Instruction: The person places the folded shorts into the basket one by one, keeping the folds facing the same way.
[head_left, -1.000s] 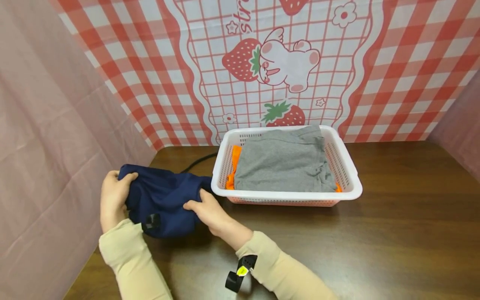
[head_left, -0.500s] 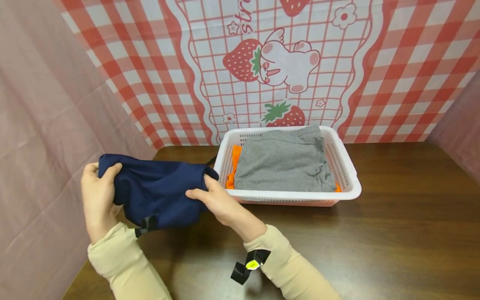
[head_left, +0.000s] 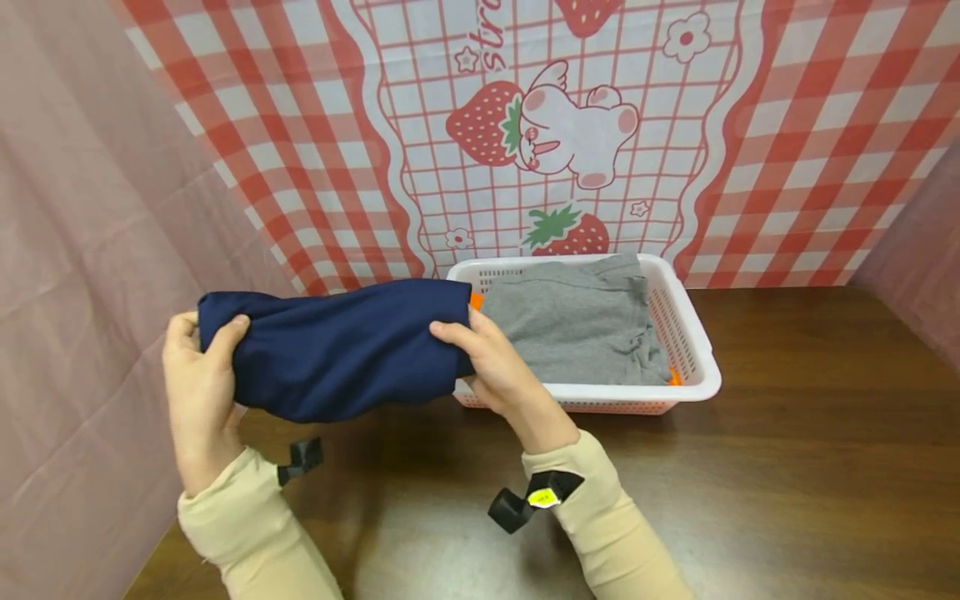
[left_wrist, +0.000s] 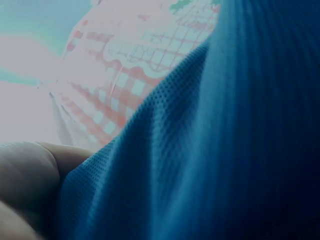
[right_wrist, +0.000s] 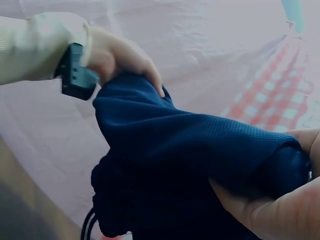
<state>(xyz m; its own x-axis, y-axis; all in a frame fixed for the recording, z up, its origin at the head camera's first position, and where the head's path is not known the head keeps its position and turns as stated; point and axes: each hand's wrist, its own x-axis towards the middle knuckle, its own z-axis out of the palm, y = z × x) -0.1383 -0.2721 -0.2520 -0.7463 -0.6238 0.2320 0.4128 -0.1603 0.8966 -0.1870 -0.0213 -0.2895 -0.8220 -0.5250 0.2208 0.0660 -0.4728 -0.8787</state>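
A folded navy garment of fine-mesh fabric point(head_left: 345, 350) is stretched between both hands, held up off the table. At its left end my left hand point(head_left: 198, 387) grips it, thumb on the near face. The right hand point(head_left: 498, 362) pinches the opposite end, in front of the basket's left side. The right wrist view shows the garment point(right_wrist: 165, 135) with a gathered edge and a dark cord loop point(right_wrist: 89, 224) hanging below. In the left wrist view, cloth point(left_wrist: 200, 150) fills much of the picture, and only part of the left hand point(left_wrist: 30, 175) shows.
A white perforated basket point(head_left: 600, 392) stands at the back of the brown wooden table point(head_left: 780, 467). Inside lie a folded grey garment point(head_left: 570, 325) and some orange cloth point(head_left: 675, 377). Behind hangs a red checked strawberry-print cloth point(head_left: 810, 167); a pink curtain point(head_left: 90, 275) borders the left side.
The right hand has moved right and up, drawing the navy garment from a bunched shape into a longer, flatter one. My left hand moved left first, then stayed about there. The basket has not moved.
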